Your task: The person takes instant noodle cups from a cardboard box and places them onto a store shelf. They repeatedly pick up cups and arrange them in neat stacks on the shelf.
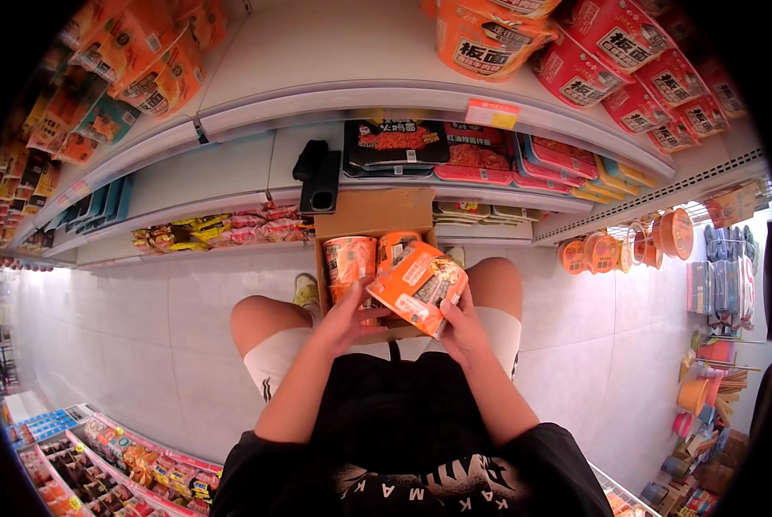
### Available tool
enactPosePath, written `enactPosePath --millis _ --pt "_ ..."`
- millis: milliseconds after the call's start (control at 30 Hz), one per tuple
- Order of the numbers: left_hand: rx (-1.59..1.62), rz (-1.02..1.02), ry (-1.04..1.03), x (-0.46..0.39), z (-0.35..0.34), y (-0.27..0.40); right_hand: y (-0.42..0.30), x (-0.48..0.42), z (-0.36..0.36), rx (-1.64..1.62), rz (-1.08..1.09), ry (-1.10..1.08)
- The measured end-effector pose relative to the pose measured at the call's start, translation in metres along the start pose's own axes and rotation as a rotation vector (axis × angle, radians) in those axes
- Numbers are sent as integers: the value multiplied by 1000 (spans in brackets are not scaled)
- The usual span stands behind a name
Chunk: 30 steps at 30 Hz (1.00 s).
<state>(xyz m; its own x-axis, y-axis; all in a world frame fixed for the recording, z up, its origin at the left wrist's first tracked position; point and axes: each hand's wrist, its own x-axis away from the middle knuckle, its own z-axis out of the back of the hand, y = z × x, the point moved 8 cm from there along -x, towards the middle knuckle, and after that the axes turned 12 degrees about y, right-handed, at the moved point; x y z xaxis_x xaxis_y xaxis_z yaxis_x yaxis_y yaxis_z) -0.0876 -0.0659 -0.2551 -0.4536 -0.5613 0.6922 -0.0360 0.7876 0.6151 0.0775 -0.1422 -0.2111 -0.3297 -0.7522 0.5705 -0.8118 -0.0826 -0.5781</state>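
My right hand (461, 327) grips the right side of an orange instant-noodle tub (418, 284), which is tilted above an open cardboard box (373, 216). At the tub's left edge is my left hand (350, 316), fingers apart; whether it bears any of the tub's weight I cannot tell. Inside the box, between my knees, stand more orange noodle tubs (350, 255), partly hidden by the held one and my left hand. The box's back flap stands up against the lower shelf.
A long shelf (334, 64) runs above the box, with orange tubs (483, 45) and red tubs (580, 71) on it. Flat noodle packs (395, 145) and a black phone-like object (320, 194) lie on the level below. Snack racks (133, 465) stand behind me at the left.
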Motion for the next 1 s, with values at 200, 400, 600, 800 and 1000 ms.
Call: enactPosePath --millis 200,400,600,800,1000 --pt "416 -105 -170 66 -40 16 0 14 -32 273 444 -197" --pt "256 -516 -55 82 -24 42 -27 35 -52 597 647 -366" --pt "-273 -827 -293 109 -36 94 -43 44 -52 228 -43 -418" --pt "-801 -1119 -383 121 -62 132 -40 39 -55 206 -83 -328" --pt "-116 -674 -7 105 -30 117 -58 31 -80 224 356 -282"
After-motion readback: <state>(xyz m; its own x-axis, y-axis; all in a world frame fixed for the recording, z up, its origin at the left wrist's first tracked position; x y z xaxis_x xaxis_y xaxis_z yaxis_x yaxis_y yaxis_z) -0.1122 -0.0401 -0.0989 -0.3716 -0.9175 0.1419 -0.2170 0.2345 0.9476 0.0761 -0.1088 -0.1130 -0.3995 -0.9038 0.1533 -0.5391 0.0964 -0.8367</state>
